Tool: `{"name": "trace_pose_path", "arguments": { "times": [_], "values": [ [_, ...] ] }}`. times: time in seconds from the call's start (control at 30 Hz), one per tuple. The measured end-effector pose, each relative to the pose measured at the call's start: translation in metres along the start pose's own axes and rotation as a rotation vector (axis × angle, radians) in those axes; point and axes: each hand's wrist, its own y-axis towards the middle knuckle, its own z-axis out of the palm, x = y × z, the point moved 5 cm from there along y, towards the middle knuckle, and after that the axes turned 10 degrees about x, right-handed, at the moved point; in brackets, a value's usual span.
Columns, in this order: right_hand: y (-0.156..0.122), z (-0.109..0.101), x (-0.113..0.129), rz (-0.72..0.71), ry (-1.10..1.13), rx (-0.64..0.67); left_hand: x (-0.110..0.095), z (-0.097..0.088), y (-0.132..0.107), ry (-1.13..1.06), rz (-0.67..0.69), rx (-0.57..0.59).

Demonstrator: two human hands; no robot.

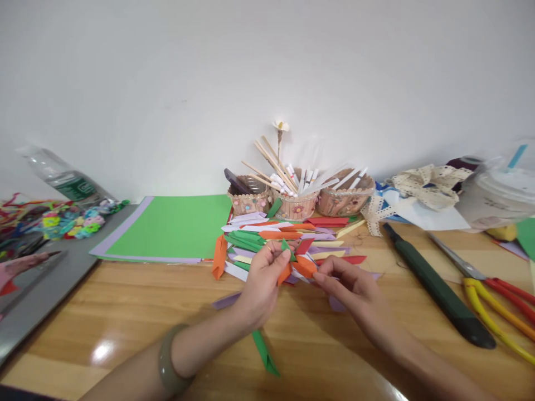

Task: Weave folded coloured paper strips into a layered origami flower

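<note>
Over the front of a heap of folded paper strips, my left hand (267, 273) pinches a small piece of folded paper with green, red and orange parts. My right hand (349, 281) has its thumb and forefinger closed on the orange folded paper (306, 266) at the right side of that piece. The strips behind, such as a green folded strip (246, 240) and a red one (328, 221), lie loosely across one another. A separate green folded strip (264, 352) rests on the table below my left wrist. My fingers cover part of the held paper.
Decorated baskets (295, 207) with sticks and markers stand against the wall. Green paper sheets (171, 225) lie left, beside a grey board (62, 278) and a plastic bottle (71, 181). To the right are a dark green cutter (438, 289), scissors (480, 278), lace (428, 184) and a cup (501, 192).
</note>
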Motion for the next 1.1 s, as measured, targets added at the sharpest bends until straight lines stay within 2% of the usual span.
{"name": "trace_pose_path", "arguments": {
  "times": [0.47, 0.97, 1.1],
  "values": [
    [-0.002, -0.001, 0.007, -0.058, -0.054, -0.017, -0.004, 0.001, -0.001, -0.055, 0.028, -0.006],
    [-0.009, -0.004, 0.012, -0.152, -0.253, -0.092, 0.000, 0.004, -0.003, -0.122, -0.061, 0.053],
    [-0.014, -0.018, 0.016, -0.211, -0.247, -0.234, -0.001, 0.002, -0.002, -0.133, -0.083, 0.024]
  ]
}}
